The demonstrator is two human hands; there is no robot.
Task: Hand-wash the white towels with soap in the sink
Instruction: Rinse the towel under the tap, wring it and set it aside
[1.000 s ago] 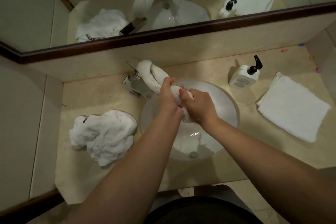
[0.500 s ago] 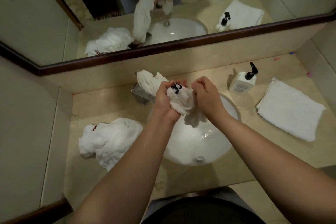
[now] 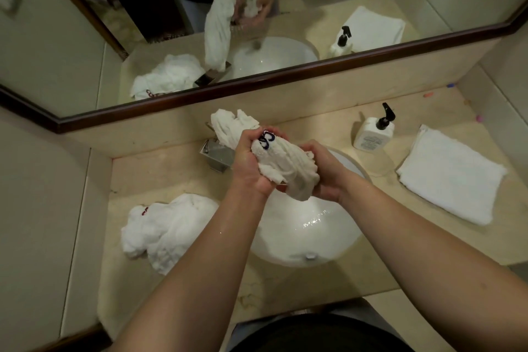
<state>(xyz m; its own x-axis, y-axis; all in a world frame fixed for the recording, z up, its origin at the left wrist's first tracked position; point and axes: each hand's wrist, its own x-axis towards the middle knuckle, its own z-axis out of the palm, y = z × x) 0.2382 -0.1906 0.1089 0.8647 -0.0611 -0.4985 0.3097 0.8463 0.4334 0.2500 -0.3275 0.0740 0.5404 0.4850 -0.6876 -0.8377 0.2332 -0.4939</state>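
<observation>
dim warm light | glare on wet sink (image 3: 311, 220) | wide-angle edge bending | soft focus

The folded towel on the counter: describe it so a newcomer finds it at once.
Start at the round white sink set in the beige counter, then look right, past the pump soap bottle. The folded towel lies flat there, untouched. Unlike the crumpled towel left of the sink and the wrung one in the hands, it is a neat flat rectangle.
</observation>
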